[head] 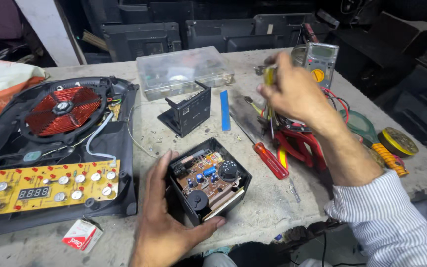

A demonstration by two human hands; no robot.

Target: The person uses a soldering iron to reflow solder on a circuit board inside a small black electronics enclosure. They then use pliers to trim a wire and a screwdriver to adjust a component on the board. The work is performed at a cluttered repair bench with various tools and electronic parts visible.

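Steadying the open black box (208, 185), the left hand (166, 225) cups its side. The right hand (292, 91) pinches a yellow-handled tool (270, 75) above the tool pile (292, 136).

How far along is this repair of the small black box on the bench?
Done: the small black box is open, circuit board bare, its black cover set aside. In hand: the left hand steadies the box while the right hand picks among tools by the multimeter. Left: no tool touches the board, and the cover is off.
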